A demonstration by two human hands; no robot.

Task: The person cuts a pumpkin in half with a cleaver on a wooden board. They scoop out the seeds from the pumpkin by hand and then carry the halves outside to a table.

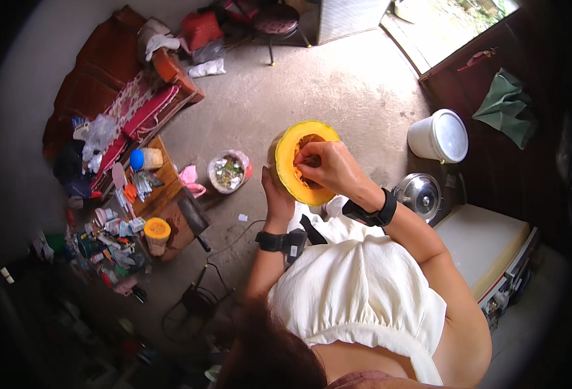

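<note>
A cut pumpkin half with thick yellow flesh is held up in front of me, its hollow facing me. My left hand is wrapped round its lower left side, supporting it; some of those fingers are hidden behind the rind. Inside the hollow, the fingers of my right hand are pinched together at the stringy orange pulp. Bits of pulp show just under the fingertips, though exactly what lies between them is partly hidden.
Left of the pumpkin stands a lined waste bin with scraps. A cleaver lies on a wooden board beside another cut pumpkin piece. A white lidded bucket and a metal pot with a lid stand at right.
</note>
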